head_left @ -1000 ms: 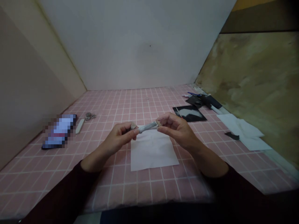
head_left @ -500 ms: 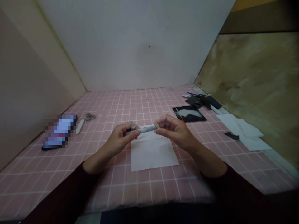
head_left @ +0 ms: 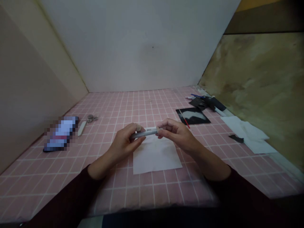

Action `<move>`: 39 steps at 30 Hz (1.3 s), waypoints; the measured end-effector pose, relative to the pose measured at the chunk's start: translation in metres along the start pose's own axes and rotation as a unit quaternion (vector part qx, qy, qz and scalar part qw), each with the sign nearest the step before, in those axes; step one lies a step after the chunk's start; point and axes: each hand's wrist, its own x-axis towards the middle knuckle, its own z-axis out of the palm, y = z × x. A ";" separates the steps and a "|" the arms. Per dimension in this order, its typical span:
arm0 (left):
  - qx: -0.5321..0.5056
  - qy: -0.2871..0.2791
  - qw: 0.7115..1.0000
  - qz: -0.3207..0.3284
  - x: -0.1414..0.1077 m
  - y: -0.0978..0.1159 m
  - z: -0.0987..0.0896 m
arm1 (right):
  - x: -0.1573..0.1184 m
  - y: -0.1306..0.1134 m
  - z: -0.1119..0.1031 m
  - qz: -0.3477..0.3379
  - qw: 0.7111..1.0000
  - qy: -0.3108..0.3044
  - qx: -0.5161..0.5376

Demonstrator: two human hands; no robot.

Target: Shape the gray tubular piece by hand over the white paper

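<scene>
Between both hands a thin grey stick (head_left: 148,133) is held roughly level, its right end slightly higher. My left hand (head_left: 123,139) is closed on the left end, with a small pale bit at its fingertips. At the right end, my right hand (head_left: 175,131) pinches the stick with thumb and fingers; the tip is hidden there. A white sheet of paper (head_left: 155,156) lies flat below the hands, with a small grey mark or piece near its far edge.
Left on the pink checked cloth (head_left: 118,190) are a pixelated phone (head_left: 60,133), a whitish flat strip (head_left: 82,128) and a small grey ringed object (head_left: 91,118). Rightward lie a black sheet with a whitish patch (head_left: 194,115), a red-ended thin stick (head_left: 186,122), dark scraps (head_left: 198,103) and white papers (head_left: 249,133).
The stick has turned slightly and shows more of its length between the hands. My left fingers have shifted along it, and the left thumb sits lower.
</scene>
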 end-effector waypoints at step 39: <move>-0.018 -0.042 0.999 -0.016 0.002 0.000 -0.003 | -0.003 0.001 0.003 -0.066 0.992 -0.004 -0.104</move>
